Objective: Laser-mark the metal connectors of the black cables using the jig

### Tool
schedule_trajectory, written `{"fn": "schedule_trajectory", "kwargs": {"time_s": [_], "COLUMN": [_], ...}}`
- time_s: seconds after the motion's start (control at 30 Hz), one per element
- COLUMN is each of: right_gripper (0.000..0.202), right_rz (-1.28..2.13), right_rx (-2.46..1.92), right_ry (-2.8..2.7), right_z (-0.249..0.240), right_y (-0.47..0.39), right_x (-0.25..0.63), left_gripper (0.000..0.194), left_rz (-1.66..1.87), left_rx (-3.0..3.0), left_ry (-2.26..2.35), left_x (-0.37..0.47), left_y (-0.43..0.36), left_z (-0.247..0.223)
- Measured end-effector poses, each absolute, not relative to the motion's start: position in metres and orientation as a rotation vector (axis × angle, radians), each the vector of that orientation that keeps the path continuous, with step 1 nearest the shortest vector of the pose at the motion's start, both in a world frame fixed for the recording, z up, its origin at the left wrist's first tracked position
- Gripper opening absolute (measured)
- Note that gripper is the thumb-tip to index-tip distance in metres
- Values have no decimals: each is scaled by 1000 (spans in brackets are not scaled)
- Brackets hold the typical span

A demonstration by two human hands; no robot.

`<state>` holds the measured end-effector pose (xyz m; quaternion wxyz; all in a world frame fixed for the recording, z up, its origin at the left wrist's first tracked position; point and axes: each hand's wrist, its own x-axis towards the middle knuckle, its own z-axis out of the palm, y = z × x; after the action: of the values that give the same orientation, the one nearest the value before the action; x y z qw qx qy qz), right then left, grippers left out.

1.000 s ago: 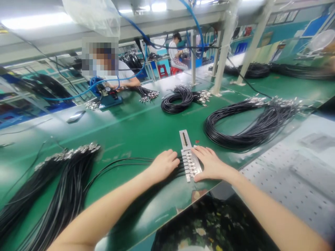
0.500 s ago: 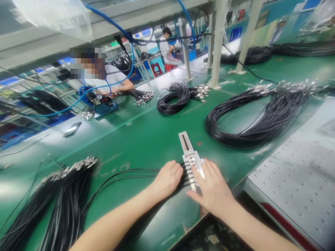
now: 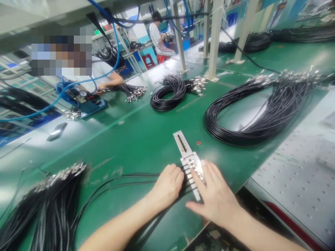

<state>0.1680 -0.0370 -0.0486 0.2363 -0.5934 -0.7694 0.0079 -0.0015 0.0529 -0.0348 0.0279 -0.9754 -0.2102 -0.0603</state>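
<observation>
A flat metal fixture [image 3: 186, 153] lies on the green table [image 3: 136, 136] with several cable connectors seated in its slots. My left hand [image 3: 169, 185] rests curled on the black cables [image 3: 123, 179] just left of the fixture, pressing them down. My right hand [image 3: 216, 197] lies flat over the near right part of the fixture, fingers spread and touching the connectors. The cables run left from the fixture toward a large bundle [image 3: 49, 205] with metal-tipped ends.
A big coil of black cable [image 3: 251, 115] lies to the right, a smaller coil [image 3: 170, 92] farther back. A perforated grey plate [image 3: 300, 174] borders the table's right edge. A co-worker sits across at a blue machine [image 3: 83, 99]; another person works far back.
My right hand has slid from the fixture's right side to lie over its near end. The view has dropped lower and nearer. The left hand stays on the cables.
</observation>
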Motion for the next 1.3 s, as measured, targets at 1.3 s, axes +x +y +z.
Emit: {"fn": "schedule_trajectory", "kwargs": {"time_s": [1.3], "right_gripper": [65], "right_rz": [394], "right_rx": [-1625], "right_ry": [-2217], "right_z": [-22], "right_y": [-15], "right_x": [211], "left_gripper": [31], "left_rz": [946], "left_rx": [-3610], "left_ry": [-2417], "left_x": [-3], "left_y": [90], "left_z": [15]}}
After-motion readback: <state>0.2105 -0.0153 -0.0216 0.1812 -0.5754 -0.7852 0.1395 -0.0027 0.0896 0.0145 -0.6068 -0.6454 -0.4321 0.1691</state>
